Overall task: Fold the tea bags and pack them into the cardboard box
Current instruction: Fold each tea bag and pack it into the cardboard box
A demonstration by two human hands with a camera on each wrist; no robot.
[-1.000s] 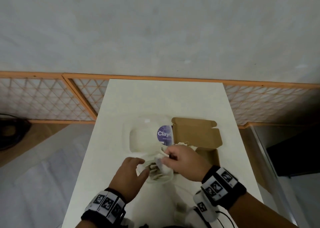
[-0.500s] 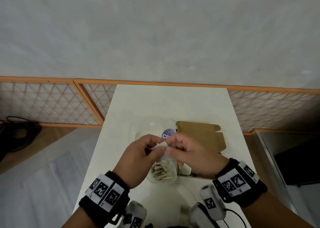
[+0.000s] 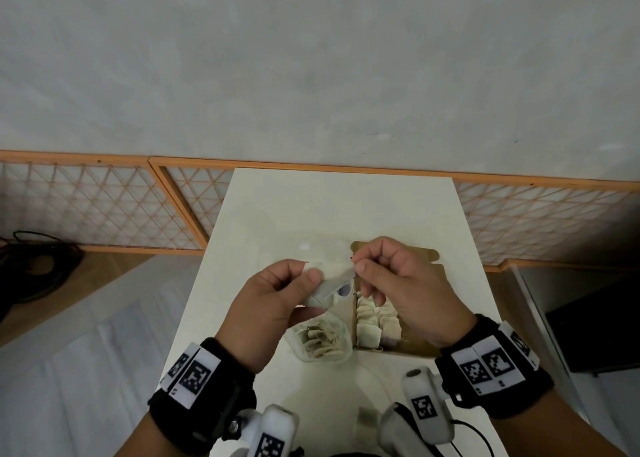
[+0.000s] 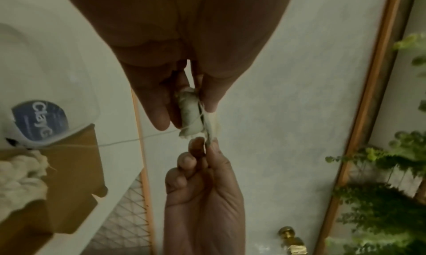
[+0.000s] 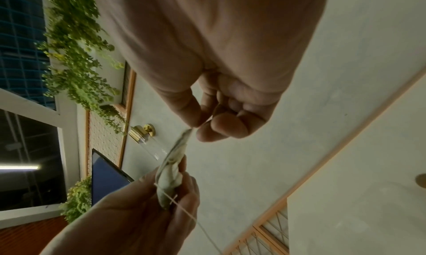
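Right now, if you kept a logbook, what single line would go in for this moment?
step: folding | left hand: grips tea bag | right hand: pinches its end | cardboard box: open, part filled | height: above table

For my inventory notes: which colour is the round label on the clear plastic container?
Dark blue with white lettering, on the round label; the left wrist view shows it best.

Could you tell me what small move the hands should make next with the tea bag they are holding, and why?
Probably fold it over. The left hand grips the tea bag while the right hand pinches its far corner above the table, and it looks only partly folded, its string trailing loose. Folded bags already sit in the cardboard box below.
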